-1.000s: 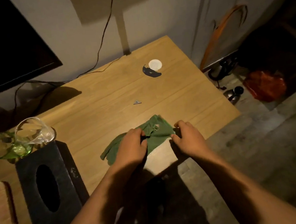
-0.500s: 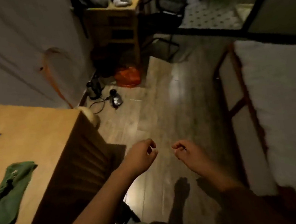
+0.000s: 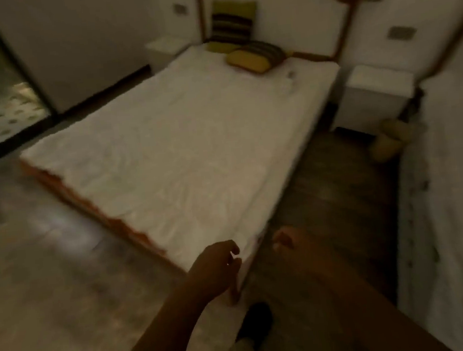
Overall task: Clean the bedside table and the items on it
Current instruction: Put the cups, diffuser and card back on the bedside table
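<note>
Left hand (image 3: 216,264) and right hand (image 3: 290,240) hung at 6 o'clock by the bed (image 3: 180,152) corner, fingers loosely curled, holding nothing. The white table (image 3: 377,90) stood at 1 o'clock, beside the bed's head.

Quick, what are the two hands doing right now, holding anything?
Left hand: loosely curled, empty, so open.
Right hand: blurred, loosely curled, apparently empty, so open.
</note>
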{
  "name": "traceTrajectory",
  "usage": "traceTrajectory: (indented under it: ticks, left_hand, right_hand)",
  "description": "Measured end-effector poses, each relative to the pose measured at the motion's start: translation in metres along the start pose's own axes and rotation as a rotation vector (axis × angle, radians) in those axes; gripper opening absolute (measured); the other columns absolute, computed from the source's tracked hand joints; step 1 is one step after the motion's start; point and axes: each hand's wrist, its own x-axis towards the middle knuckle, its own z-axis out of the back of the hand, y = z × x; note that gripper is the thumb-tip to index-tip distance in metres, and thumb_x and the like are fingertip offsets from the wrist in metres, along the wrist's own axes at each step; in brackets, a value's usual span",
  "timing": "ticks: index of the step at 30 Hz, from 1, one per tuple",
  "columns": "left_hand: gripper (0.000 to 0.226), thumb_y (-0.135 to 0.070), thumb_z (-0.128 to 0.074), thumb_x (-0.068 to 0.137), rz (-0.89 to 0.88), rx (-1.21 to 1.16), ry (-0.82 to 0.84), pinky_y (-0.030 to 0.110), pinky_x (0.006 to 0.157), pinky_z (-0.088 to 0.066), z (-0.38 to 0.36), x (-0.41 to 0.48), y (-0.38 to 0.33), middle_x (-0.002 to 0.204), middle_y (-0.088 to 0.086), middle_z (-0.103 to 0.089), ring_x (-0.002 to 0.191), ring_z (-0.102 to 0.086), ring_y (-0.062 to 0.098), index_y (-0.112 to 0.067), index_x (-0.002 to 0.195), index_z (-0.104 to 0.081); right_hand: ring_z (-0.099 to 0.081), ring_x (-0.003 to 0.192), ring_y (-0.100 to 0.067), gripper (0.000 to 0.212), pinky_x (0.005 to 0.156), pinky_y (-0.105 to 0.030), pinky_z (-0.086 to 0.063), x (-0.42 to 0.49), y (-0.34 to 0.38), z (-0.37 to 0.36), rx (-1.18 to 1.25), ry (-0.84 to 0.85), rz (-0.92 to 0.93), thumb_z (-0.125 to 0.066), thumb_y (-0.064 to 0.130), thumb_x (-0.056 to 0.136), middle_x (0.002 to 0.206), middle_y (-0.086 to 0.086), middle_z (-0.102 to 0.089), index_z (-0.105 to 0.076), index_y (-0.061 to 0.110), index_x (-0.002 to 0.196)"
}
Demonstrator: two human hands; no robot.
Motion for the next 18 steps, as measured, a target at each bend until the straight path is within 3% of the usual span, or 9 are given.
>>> traceTrajectory:
  ticks: [4, 10, 12, 15, 18]
  left_hand:
    - [0.019, -0.031, -0.053, 0.094, -0.140, 0.057, 0.104, 0.017, 0.073, -0.038, -0.022, 0.138, -0.069, 0.102, -0.005, -0.062, 0.086, -0.053, 0.005, -0.022, 0.109, -0.060]
    - [0.025, -0.026, -0.046, 0.099, -0.272, 0.118, 0.265, 0.023, 0.089, -0.044, -0.039, 0.341, -0.184, 0.115, 0.004, -0.062, 0.099, -0.057, 0.013, -0.013, 0.117, -0.058]
    - [0.020, -0.027, -0.048, 0.098, -0.301, 0.139, 0.287, 0.022, 0.082, -0.046, -0.041, 0.393, -0.226, 0.105, 0.003, -0.063, 0.090, -0.057, 0.012, -0.014, 0.107, -0.060]
    - [0.015, -0.027, -0.050, 0.096, -0.352, 0.168, 0.306, 0.015, 0.067, -0.041, -0.045, 0.475, -0.292, 0.091, -0.002, -0.060, 0.080, -0.056, 0.008, -0.017, 0.099, -0.061]
    - [0.011, -0.028, -0.052, 0.095, -0.382, 0.194, 0.335, 0.013, 0.061, -0.039, -0.056, 0.560, -0.354, 0.082, -0.008, -0.057, 0.071, -0.052, 0.002, -0.021, 0.091, -0.060]
  right_hand:
    - [-0.051, 0.122, -0.022, 0.039, 0.105, -0.031, -0.038, 0.067, -0.076, 0.082, 0.052, -0.103, -0.217, -0.056, 0.034, 0.094, 0.131, -0.005, -0.055, -0.054, 0.018, 0.130]
    - [-0.058, 0.107, -0.018, 0.035, 0.095, -0.033, -0.047, 0.163, -0.154, 0.226, 0.074, -0.182, -0.361, -0.057, 0.033, 0.093, 0.116, -0.002, -0.062, -0.056, 0.020, 0.125]
    - [-0.058, 0.098, -0.013, 0.035, 0.088, -0.027, -0.048, 0.187, -0.175, 0.266, 0.073, -0.192, -0.392, -0.055, 0.035, 0.093, 0.109, 0.003, -0.061, -0.054, 0.022, 0.126]
    - [-0.058, 0.099, -0.012, 0.036, 0.087, -0.026, -0.048, 0.229, -0.217, 0.327, 0.118, -0.282, -0.419, -0.055, 0.036, 0.094, 0.115, 0.001, -0.062, -0.054, 0.022, 0.127]
    - [-0.056, 0.097, -0.009, 0.038, 0.084, -0.022, -0.046, 0.280, -0.269, 0.391, 0.165, -0.317, -0.430, -0.056, 0.037, 0.093, 0.113, 0.004, -0.060, -0.052, 0.021, 0.128]
